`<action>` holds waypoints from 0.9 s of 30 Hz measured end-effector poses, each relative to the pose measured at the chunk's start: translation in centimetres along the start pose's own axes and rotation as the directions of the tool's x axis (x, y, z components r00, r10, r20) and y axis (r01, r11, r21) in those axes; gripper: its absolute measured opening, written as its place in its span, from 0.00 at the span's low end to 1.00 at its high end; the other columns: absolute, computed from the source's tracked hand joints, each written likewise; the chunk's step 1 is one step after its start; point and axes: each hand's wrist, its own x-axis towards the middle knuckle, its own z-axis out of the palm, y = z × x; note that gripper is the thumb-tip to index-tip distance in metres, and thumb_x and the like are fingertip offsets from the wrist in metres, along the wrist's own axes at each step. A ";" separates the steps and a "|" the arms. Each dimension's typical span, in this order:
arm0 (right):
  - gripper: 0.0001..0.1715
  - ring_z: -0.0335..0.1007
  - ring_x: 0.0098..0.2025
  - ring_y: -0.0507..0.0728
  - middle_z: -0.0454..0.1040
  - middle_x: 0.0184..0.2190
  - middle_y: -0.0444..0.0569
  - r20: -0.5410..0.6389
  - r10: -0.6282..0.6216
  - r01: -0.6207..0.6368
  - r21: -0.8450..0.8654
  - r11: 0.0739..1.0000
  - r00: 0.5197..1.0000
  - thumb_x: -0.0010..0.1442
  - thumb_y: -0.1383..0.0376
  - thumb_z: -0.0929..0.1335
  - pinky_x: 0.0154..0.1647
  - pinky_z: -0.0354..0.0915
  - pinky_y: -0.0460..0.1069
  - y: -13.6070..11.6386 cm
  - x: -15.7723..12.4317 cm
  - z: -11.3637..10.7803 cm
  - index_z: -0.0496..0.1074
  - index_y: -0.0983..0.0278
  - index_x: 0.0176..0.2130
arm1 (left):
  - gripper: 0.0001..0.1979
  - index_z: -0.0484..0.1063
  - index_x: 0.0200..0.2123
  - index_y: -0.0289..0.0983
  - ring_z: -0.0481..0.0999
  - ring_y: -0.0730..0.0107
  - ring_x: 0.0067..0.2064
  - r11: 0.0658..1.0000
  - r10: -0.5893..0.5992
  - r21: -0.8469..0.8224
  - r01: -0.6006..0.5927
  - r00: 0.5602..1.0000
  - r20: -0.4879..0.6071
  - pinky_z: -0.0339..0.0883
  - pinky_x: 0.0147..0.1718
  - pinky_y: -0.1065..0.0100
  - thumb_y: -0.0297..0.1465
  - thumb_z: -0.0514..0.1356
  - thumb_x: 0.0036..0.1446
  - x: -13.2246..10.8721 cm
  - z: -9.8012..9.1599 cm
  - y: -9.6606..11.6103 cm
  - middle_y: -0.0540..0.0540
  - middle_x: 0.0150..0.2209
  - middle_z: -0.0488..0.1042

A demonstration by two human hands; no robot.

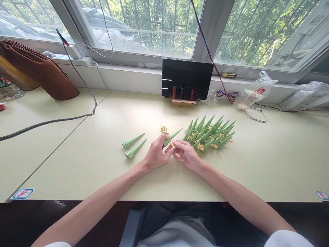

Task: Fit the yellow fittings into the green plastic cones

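My left hand (157, 153) is wrapped round the wide end of a green cone spike (175, 135), whose tip points up and to the right. Close against it, my right hand (187, 153) pinches a small yellow piece (171, 144) at the side of that spike. Just beyond my left hand lie a few loose yellow pieces (163, 129). Two green spikes (133, 140) rest on the table left of my hands. To the right stands a dense cluster of green spikes (209, 132) with yellow pieces attached.
A dark tablet (187, 79) leans on a cardboard stand (183, 103) at the back of the pale table (89, 164). A black cable (61, 119) crosses the left side. Plastic bags (257, 91) and a white cord lie back right; a brown bag (43, 72) sits back left.
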 end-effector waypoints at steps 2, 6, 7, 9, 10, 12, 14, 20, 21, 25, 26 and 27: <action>0.16 0.52 0.18 0.45 0.75 0.28 0.50 0.006 0.008 -0.008 0.012 1.000 1.000 0.56 0.55 0.72 0.16 0.39 0.44 0.0 0.0 0.0 0.75 0.67 0.31 | 0.15 0.60 0.45 0.39 0.69 0.76 0.27 1.000 -0.004 -0.002 0.004 1.000 0.002 0.64 0.24 0.73 0.30 0.61 0.55 0.0 0.0 0.0 0.47 0.37 0.73; 0.16 0.50 0.18 0.45 0.74 0.26 0.48 -0.022 -0.022 0.021 -0.030 0.999 1.000 0.56 0.56 0.72 0.17 0.39 0.45 -0.2 -0.2 0.3 0.73 0.67 0.28 | 0.14 0.60 0.43 0.39 0.69 0.76 0.28 1.000 -0.005 -0.020 0.005 1.000 0.011 0.64 0.24 0.73 0.31 0.61 0.56 0.0 0.0 0.0 0.47 0.38 0.74; 0.16 0.48 0.17 0.45 0.73 0.24 0.46 -0.031 -0.039 0.037 -0.058 0.998 0.999 0.56 0.56 0.72 0.17 0.39 0.45 -0.3 -0.3 0.4 0.73 0.67 0.27 | 0.13 0.60 0.43 0.39 0.68 0.76 0.28 1.000 -0.006 -0.028 0.006 1.000 0.016 0.64 0.24 0.73 0.31 0.60 0.56 0.0 0.0 0.1 0.47 0.38 0.74; 0.17 0.46 0.16 0.45 0.67 0.18 0.42 -0.052 -0.079 0.072 -0.125 0.990 0.996 0.55 0.56 0.73 0.17 0.39 0.45 -0.3 -0.4 0.6 0.71 0.66 0.26 | 0.12 0.60 0.42 0.39 0.67 0.77 0.27 0.999 -0.011 -0.039 0.012 1.000 0.029 0.62 0.23 0.73 0.31 0.60 0.57 0.0 0.0 0.2 0.48 0.37 0.73; 0.17 0.45 0.16 0.45 0.64 0.15 0.39 -0.063 -0.098 0.087 -0.158 0.984 0.993 0.55 0.55 0.73 0.17 0.39 0.46 -0.2 -0.5 0.6 0.71 0.65 0.25 | 0.11 0.60 0.42 0.39 0.67 0.77 0.26 0.999 -0.012 -0.039 0.013 0.999 0.032 0.61 0.23 0.74 0.30 0.59 0.57 0.1 0.0 0.2 0.49 0.36 0.73; 0.18 0.43 0.15 0.45 0.59 0.13 0.37 -0.079 -0.127 0.108 -0.211 0.971 0.989 0.55 0.54 0.73 0.18 0.39 0.46 -0.1 -0.5 0.6 0.70 0.65 0.25 | 0.11 0.60 0.42 0.39 0.66 0.78 0.26 1.000 -0.008 -0.027 0.008 1.000 0.027 0.61 0.23 0.73 0.29 0.59 0.57 0.1 0.0 0.2 0.48 0.36 0.73; 0.19 0.44 0.16 0.46 0.58 0.13 0.37 -0.088 -0.154 0.126 -0.261 0.957 0.984 0.55 0.53 0.73 0.18 0.41 0.46 0.1 -0.4 0.5 0.70 0.64 0.26 | 0.11 0.61 0.42 0.39 0.65 0.78 0.26 1.000 0.009 -0.012 -0.008 1.000 0.010 0.60 0.23 0.73 0.29 0.59 0.57 0.1 0.0 0.2 0.48 0.37 0.73; 0.19 0.57 0.21 0.51 0.66 0.19 0.43 -0.084 -0.329 0.246 -0.498 0.831 0.941 0.58 0.52 0.71 0.22 0.54 0.47 0.4 -0.4 0.3 0.71 0.64 0.25 | 0.11 0.62 0.42 0.39 0.67 0.76 0.28 0.999 0.036 -0.002 -0.036 0.999 0.003 0.61 0.24 0.72 0.28 0.59 0.56 -0.1 0.3 -0.2 0.46 0.39 0.74; 0.19 0.60 0.23 0.52 0.68 0.21 0.45 -0.075 -0.360 0.265 -0.539 0.799 0.930 0.58 0.52 0.70 0.23 0.56 0.48 0.5 -0.4 0.3 0.72 0.64 0.25 | 0.11 0.62 0.42 0.39 0.68 0.76 0.28 0.999 0.038 0.001 -0.038 0.999 0.007 0.61 0.24 0.72 0.28 0.59 0.56 -0.2 0.3 -0.3 0.46 0.39 0.74; 0.16 0.65 0.28 0.55 0.73 0.26 0.49 -0.053 -0.424 0.296 -0.639 0.710 0.904 0.59 0.54 0.69 0.27 0.60 0.49 0.5 -0.7 0.2 0.75 0.63 0.29 | 0.11 0.62 0.42 0.39 0.68 0.75 0.28 0.999 0.038 0.014 -0.038 0.999 0.018 0.61 0.25 0.72 0.27 0.59 0.56 -0.3 0.4 -0.4 0.46 0.38 0.74; 0.16 0.65 0.28 0.55 0.73 0.26 0.49 -0.046 -0.433 0.302 -0.650 0.698 0.900 0.60 0.55 0.69 0.27 0.60 0.49 0.5 -0.7 0.2 0.75 0.63 0.29 | 0.11 0.62 0.42 0.39 0.68 0.75 0.28 0.999 0.039 0.015 -0.039 0.999 0.017 0.61 0.25 0.72 0.28 0.59 0.57 -0.3 0.4 -0.4 0.46 0.38 0.74; 0.16 0.65 0.27 0.55 0.73 0.26 0.48 -0.039 -0.439 0.309 -0.655 0.689 0.897 0.60 0.55 0.69 0.27 0.60 0.49 0.5 -0.7 0.2 0.75 0.64 0.29 | 0.10 0.62 0.42 0.39 0.68 0.75 0.29 0.999 0.041 0.014 -0.041 0.999 0.015 0.60 0.25 0.72 0.28 0.59 0.57 -0.3 0.4 -0.4 0.46 0.38 0.74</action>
